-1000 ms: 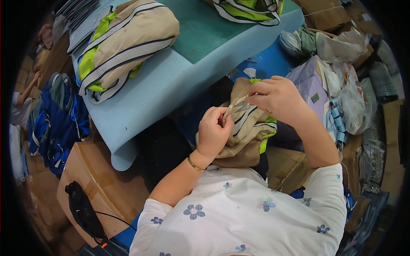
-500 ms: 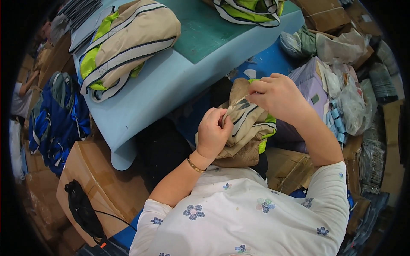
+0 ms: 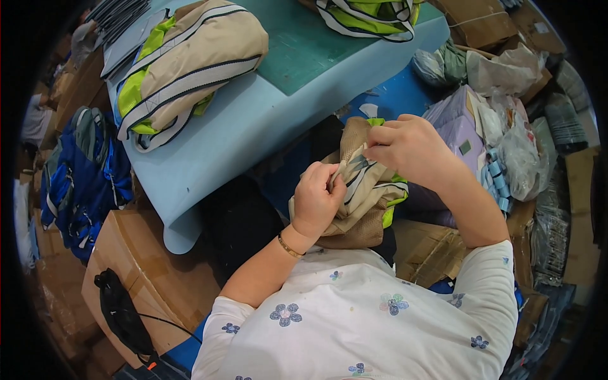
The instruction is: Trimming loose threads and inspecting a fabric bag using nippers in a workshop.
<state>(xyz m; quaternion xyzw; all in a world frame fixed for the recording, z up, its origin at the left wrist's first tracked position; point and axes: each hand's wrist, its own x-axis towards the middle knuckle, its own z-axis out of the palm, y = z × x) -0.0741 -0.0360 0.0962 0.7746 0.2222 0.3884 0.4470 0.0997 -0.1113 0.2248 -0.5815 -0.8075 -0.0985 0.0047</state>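
A beige and lime-green bag [image 3: 354, 229] with white-and-navy striped webbing lies bunched up on my lap. My left hand [image 3: 315, 197] is closed on a fold of its fabric, thumb and fingers pinched together. Just above the bag's upper part, my right hand [image 3: 400, 147] has its fingertips pressed together. A small grey, pointed piece [image 3: 360, 161] shows beneath those fingertips. Whether the right fingers hold this piece, a thread or the fabric cannot be made out. Part of the bag is hidden behind both hands.
Ahead is a table with a light-blue cover [image 3: 209, 171] and a green mat [image 3: 297, 57]. A similar bag [image 3: 196, 60] lies on it. Cardboard boxes [image 3: 149, 272], blue backpacks [image 3: 85, 183] and plastic-wrapped goods [image 3: 522, 158] crowd both sides. A person's sleeve [image 3: 38, 123] shows far left.
My right hand has dropped slightly toward the bag. My left hand keeps its grip at the same place. At the far left, the other person has shifted.
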